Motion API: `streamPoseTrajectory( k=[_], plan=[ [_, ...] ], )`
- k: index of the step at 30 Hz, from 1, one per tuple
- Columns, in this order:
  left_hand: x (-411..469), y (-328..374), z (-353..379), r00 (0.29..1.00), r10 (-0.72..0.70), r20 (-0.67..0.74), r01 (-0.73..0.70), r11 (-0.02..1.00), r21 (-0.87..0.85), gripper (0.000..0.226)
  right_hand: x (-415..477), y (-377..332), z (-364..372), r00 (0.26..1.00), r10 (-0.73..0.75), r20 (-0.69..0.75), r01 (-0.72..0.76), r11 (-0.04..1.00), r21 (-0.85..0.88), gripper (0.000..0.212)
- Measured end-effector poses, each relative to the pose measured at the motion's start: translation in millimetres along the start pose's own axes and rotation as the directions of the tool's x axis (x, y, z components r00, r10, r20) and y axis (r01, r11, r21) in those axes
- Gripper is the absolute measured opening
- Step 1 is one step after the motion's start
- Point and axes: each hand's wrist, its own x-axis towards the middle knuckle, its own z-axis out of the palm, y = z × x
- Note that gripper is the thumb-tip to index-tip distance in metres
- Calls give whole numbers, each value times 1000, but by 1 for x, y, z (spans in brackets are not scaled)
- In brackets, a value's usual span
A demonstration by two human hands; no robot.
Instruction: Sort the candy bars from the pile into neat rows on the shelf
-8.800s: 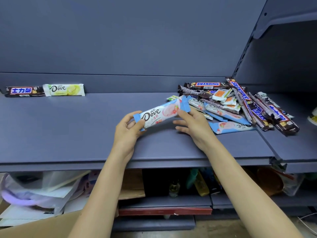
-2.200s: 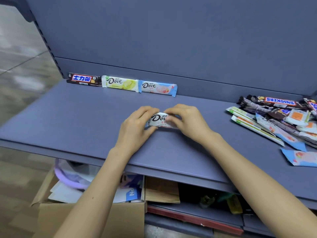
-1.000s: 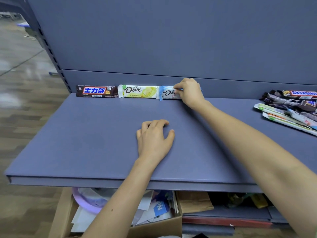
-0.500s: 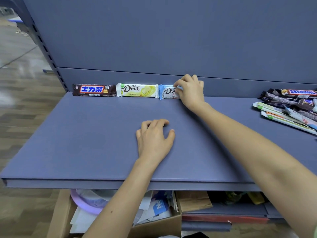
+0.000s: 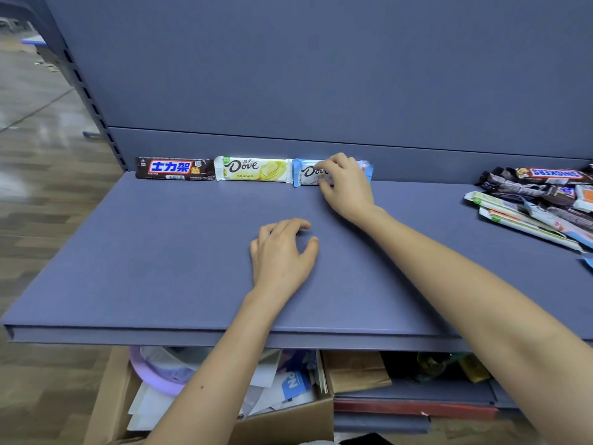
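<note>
At 12 o'clock are counted one Snickers bar point(image 5: 175, 168), one yellow Dove bar point(image 5: 253, 168) and one blue Dove bar point(image 5: 306, 173); the pile point(image 5: 539, 200) at 3 o'clock cannot be counted.

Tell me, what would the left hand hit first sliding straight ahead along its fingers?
Likely the blue Dove bar that the right hand holds at the back; only bare shelf lies before the left hand.

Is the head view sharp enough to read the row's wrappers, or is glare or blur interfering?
Head view: brown bar and yellow Dove bar read crisply, no glare; right hand hides part of the blue Dove bar; pile is cropped at right; floor glares.
</note>
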Motion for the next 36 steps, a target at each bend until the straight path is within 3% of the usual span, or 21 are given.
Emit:
streamPoseTrajectory(
  k=[7,13,16,18,20,24,27,31,33,36],
  plan=[
    [11,31,-1,995,65,70,-62,997,-47,33,-30,18,-19,994,-4,114,-6,996,89,31],
    [18,84,30,972,200,120,-180,971,-160,28,-59,68,-59,986,155,61,-158,986,51,25],
    [16,114,57,949,261,176,-217,947,-238,25,-79,104,-84,966,258,-3,-257,960,110,32],
    [15,135,74,931,305,202,-242,928,-284,22,-93,129,-101,961,277,-16,-272,953,133,51],
    [15,156,92,908,355,224,-282,911,-299,22,-106,152,-117,966,258,-36,-253,962,101,66],
    [16,190,121,878,404,256,-325,897,-299,22,-126,194,-141,959,240,-150,-252,966,-66,42],
    [13,208,139,865,434,252,-356,885,-300,23,-137,221,-157,938,253,-237,-297,939,-175,38],
    [7,223,154,899,382,215,-298,893,-338,18,-140,244,-170,908,417,-50,-415,874,-252,50],
    [6,228,159,922,321,215,-240,911,-335,19,-140,251,-173,920,392,21,-373,890,-260,47],
    [4,235,165,943,292,158,-247,936,-251,23,-141,257,-177,961,276,3,-263,920,-289,36]
  ],
)
